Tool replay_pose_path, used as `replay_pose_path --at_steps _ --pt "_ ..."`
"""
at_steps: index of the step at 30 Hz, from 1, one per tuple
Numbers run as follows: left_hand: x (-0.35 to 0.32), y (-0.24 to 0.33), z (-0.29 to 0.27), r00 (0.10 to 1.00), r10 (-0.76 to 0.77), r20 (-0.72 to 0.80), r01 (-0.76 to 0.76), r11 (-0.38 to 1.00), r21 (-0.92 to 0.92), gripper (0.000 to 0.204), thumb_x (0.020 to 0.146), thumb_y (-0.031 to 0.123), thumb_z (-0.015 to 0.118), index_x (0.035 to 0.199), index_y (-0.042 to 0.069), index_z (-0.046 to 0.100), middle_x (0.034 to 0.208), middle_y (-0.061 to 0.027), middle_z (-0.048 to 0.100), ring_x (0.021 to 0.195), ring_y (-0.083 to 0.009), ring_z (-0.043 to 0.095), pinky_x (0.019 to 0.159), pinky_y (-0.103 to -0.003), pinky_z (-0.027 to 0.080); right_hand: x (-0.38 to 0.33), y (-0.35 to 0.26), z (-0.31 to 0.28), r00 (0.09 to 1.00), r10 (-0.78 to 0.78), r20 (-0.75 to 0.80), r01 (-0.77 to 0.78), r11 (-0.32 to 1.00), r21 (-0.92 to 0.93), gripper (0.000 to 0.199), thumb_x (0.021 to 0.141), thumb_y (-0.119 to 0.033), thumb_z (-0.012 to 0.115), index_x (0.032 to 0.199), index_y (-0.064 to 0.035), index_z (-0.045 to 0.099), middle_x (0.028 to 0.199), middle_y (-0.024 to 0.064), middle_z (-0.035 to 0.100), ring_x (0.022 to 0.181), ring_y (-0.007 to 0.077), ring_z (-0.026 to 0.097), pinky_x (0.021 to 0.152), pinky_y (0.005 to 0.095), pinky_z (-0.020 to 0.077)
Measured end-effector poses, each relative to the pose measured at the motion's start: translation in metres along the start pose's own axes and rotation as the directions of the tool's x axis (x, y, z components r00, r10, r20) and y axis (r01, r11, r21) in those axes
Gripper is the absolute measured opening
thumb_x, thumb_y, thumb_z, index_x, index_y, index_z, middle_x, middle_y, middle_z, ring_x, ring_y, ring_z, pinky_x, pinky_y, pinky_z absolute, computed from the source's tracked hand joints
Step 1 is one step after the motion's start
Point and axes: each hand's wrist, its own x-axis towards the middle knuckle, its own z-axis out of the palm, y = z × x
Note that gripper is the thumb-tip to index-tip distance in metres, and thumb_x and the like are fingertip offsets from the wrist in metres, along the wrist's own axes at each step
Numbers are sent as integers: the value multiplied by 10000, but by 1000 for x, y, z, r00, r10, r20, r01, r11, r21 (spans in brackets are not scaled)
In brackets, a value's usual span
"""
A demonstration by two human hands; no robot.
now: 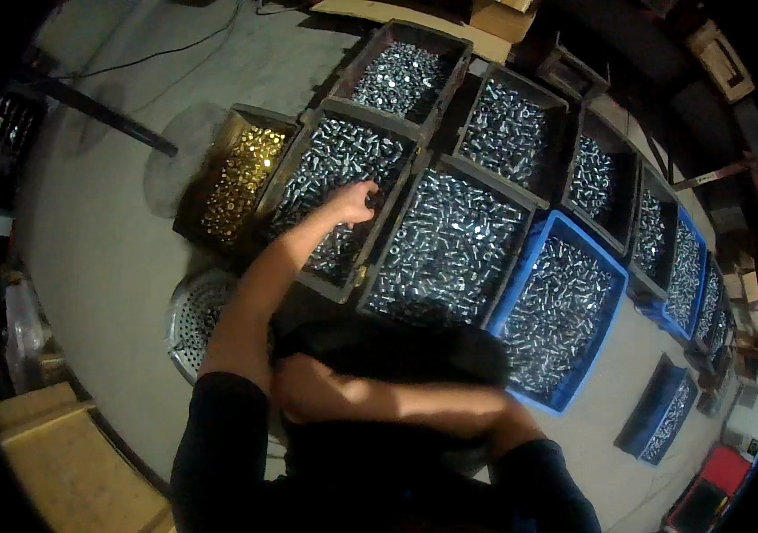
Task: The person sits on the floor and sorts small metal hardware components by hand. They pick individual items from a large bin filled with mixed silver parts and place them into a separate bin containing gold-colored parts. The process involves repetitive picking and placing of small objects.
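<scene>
My left hand (352, 203) reaches over a dark crate (340, 286) heaped with silvery metal fittings (343, 153). Its fingers are curled near the crate's right wall, and whatever they hold is too small to make out. Across my lap lies my right forearm, its hand (306, 391) bent in close to my left elbow with the fingers hidden. Left of that crate, another one (190, 213) contains brass-coloured pieces (244, 178). On the right side stands a larger dark crate (534, 202) filled with similar silvery fittings (450, 240).
A perforated metal basin (185, 329) sits by my left arm. To the right is a blue crate (614, 306) of fittings, with several more crates beyond. A dark post (108, 114) slants in at upper left. A wooden box (86, 462) stands at lower left.
</scene>
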Motion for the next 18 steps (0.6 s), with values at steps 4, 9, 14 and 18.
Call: replay_pose_path --at_steps 4,9,14,18 --pt "7 -28 15 999 48 -4 -47 955 -293 538 701 78 571 1204 -17 404 755 -165 586 405 -185 529 396 -305 434 0 6 3 983 -88 -159 108 987 121 101 592 -159 615 665 -94 639 665 91 612 623 250 610 545 345 476" --pt "-10 -31 15 998 62 15 -46 865 -500 416 742 34 540 1129 -71 434 847 -163 566 405 -176 526 364 -277 407 -1 12 -8 990 -121 -69 131 980 153 103 610 -152 600 670 -79 641 665 99 608 639 260 610 556 362 476" --pt "-25 -38 10 990 126 -60 -129 657 -743 303 759 71 565 1023 -63 499 763 -111 557 429 -174 545 401 -266 441 0 9 -5 984 -114 -139 139 973 185 99 600 -151 601 661 -83 639 628 103 596 605 262 604 526 361 463" --pt "-42 -52 6 984 103 -145 -177 475 -862 255 784 102 578 984 -40 508 836 -101 548 523 -174 571 519 -297 504 3 8 17 972 -79 -220 104 989 107 81 583 -156 602 614 -84 623 558 111 566 543 258 584 475 354 442"
